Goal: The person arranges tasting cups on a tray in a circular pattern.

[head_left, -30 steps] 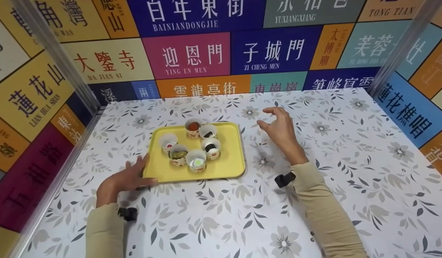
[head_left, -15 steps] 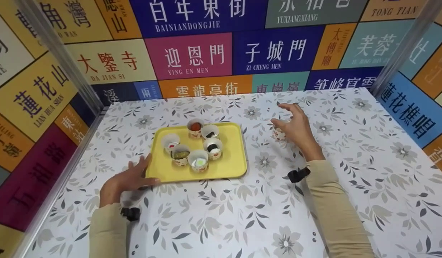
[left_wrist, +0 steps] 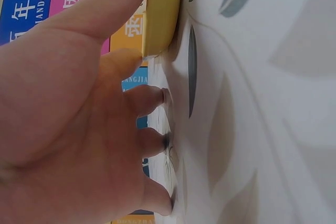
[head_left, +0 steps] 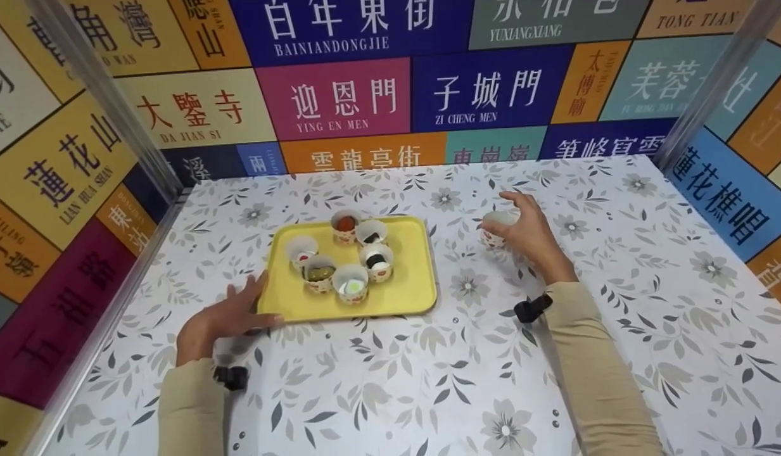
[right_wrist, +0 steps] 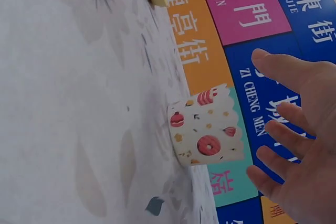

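My left hand (head_left: 224, 321) lies at the front left corner of a yellow tray (head_left: 406, 294), its fingers spread and fairly straight. In the left wrist view the thumb (left_wrist: 113, 3) and index finger reach the tray's edge (left_wrist: 161, 19). To the right of the tray, a patterned paper baking cup (head_left: 493, 235) stands upright on the table. My right hand (head_left: 534, 237) hovers behind and beside it, fingers relaxed and thumb apart from them. The right wrist view shows a gap between this hand (right_wrist: 310, 135) and the cup (right_wrist: 207, 129). The cup's contents are hidden.
Several similar cups sit on the tray, among them one with a red filling (head_left: 346, 225), one with a green-brown piece (head_left: 318, 273) and one with a black-banded white piece (head_left: 376, 261). A floral cloth (head_left: 390, 392) covers the table. Sign-printed walls (head_left: 339, 95) stand around it.
My right hand has moved right, away from the tray, and its fingers have drawn back from the cup, so more of the cup shows. The left hand stays at the tray's corner.
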Demonstrator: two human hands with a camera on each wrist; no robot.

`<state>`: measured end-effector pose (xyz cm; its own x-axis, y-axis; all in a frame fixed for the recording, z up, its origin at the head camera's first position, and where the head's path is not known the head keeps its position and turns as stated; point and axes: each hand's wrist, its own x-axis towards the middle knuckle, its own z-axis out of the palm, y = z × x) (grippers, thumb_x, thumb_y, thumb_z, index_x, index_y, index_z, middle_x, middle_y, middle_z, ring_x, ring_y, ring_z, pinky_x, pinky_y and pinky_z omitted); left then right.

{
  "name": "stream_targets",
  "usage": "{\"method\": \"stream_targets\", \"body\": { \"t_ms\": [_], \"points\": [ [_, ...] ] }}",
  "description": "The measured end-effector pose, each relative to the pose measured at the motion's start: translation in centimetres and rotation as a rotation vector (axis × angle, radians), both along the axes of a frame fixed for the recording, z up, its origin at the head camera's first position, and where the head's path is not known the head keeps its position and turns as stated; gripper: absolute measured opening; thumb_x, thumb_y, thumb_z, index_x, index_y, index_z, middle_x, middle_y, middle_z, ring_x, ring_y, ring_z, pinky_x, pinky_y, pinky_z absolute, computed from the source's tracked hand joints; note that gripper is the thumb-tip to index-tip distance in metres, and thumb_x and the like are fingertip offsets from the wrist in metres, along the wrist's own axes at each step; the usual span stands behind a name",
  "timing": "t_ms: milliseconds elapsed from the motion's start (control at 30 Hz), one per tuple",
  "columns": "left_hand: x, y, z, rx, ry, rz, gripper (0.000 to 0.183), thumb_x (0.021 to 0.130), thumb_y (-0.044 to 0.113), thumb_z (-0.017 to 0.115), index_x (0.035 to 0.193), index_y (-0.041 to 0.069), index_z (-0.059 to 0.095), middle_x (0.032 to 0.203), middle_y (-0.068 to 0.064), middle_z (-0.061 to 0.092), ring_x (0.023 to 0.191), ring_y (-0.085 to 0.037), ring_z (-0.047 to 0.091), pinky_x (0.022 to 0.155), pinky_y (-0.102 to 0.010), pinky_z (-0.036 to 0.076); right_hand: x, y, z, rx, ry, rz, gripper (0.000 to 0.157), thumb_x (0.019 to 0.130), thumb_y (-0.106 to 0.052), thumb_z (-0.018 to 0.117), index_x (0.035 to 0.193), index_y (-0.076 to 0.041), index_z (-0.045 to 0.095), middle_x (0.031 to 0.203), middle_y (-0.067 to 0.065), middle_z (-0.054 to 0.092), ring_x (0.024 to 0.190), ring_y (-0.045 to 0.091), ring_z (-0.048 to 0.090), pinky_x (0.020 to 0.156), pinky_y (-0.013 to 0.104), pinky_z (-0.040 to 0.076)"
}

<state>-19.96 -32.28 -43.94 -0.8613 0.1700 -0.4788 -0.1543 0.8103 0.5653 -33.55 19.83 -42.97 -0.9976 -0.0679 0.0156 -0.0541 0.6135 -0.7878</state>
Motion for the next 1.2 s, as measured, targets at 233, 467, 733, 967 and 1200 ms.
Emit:
{"method": "stream_targets", "body": {
  "t_ms": [233, 467, 733, 967, 1200],
  "points": [
    [0.0, -0.1, 0.2, -0.014, -0.008, 0.027, 0.113, 0.084, 0.062, 0.069, 0.160, 0.032, -0.010, 0.167, -0.013, -0.019, 0.148, -0.047, -0.027, 0.114, -0.073, -0.015, -0.5, 0.3, -1.0, 0.001, -0.063, 0.018, 0.093, 0.087, -0.037, 0.078, 0.159, -0.015, 0.025, 0.161, 0.022, 0.024, 0.148, 0.043, 0.028, 0.119, 0.061, 0.029],
    [-0.1, -0.1, 0.1, -0.016, 0.001, 0.008, 0.113, 0.086, 0.061, 0.068, 0.161, 0.029, -0.010, 0.167, -0.015, -0.019, 0.148, -0.048, -0.027, 0.114, -0.074, -0.012, -0.6, 0.5, -1.5, 0.009, -0.103, 0.021, 0.095, 0.088, -0.036, 0.077, 0.160, -0.013, 0.020, 0.163, 0.020, 0.021, 0.150, 0.041, 0.026, 0.119, 0.058, 0.030],
    [0.0, 0.0, 0.2, -0.028, 0.007, -0.008, 0.112, 0.088, 0.059, 0.067, 0.161, 0.023, -0.009, 0.166, -0.019, -0.019, 0.148, -0.050, -0.026, 0.115, -0.075, -0.009, -0.8, 0.7, -2.0, 0.033, -0.109, 0.047, 0.094, 0.089, -0.032, 0.076, 0.160, -0.010, 0.018, 0.163, 0.022, 0.023, 0.144, 0.041, 0.035, 0.117, 0.056, 0.033],
    [0.0, 0.1, 0.3, -0.024, 0.005, 0.003, 0.111, 0.087, 0.060, 0.067, 0.161, 0.025, -0.009, 0.167, -0.017, -0.019, 0.148, -0.049, -0.026, 0.114, -0.074, -0.011, -0.8, 0.7, -2.1, 0.054, -0.089, 0.050, 0.095, 0.088, -0.028, 0.077, 0.159, -0.005, 0.019, 0.158, 0.028, 0.029, 0.141, 0.042, 0.038, 0.118, 0.056, 0.031],
    [0.0, 0.1, 0.1, -0.018, 0.009, 0.001, 0.112, 0.087, 0.060, 0.068, 0.161, 0.025, -0.009, 0.167, -0.017, -0.019, 0.148, -0.049, -0.026, 0.114, -0.074, -0.011, -0.7, 0.8, -2.0, 0.061, -0.119, 0.049, 0.093, 0.091, -0.025, 0.074, 0.160, -0.004, 0.015, 0.159, 0.029, 0.030, 0.142, 0.043, 0.038, 0.118, 0.056, 0.032]
  ]
}}
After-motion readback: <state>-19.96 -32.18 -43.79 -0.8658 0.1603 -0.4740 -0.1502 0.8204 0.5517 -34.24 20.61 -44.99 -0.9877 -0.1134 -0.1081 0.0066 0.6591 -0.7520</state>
